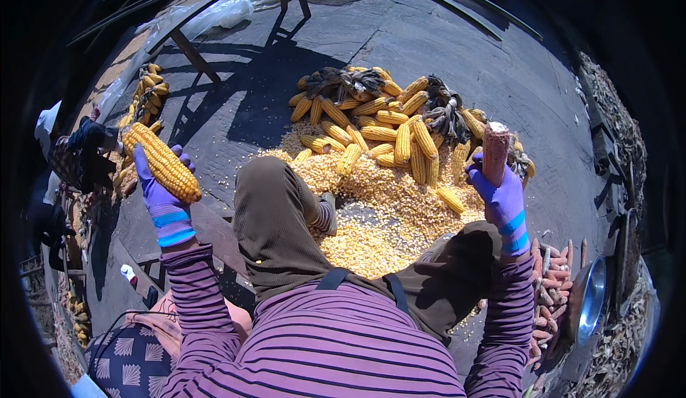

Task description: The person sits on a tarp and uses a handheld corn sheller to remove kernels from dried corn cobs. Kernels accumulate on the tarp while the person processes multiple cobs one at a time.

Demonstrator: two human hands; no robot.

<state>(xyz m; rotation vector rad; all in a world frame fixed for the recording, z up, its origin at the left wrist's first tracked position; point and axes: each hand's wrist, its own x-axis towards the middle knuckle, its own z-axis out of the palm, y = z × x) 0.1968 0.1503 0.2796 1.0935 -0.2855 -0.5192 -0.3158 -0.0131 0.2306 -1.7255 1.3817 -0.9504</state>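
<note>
My left hand point(163, 199), in a purple knit glove with blue bands, grips a full ear of yellow corn point(161, 162) at the left. On the right, my right hand point(497, 197), gloved alike, holds a bare reddish corn cob point(496, 151) upright, its broken white end on top. Between the hands and beyond my knees lies a pile of corn ears point(380, 132), some tied together by dark dried husks point(343, 83). Loose corn kernels point(364, 242) spread over the ground around my feet and under the ears.
Stripped cobs point(552, 291) are heaped at the lower right beside a shiny metal basin point(589, 299). A wooden frame point(195, 57) stands at the upper left. Another person point(80, 151) sits at the far left near more corn ears point(147, 95). A patterned cloth item point(128, 360) lies lower left.
</note>
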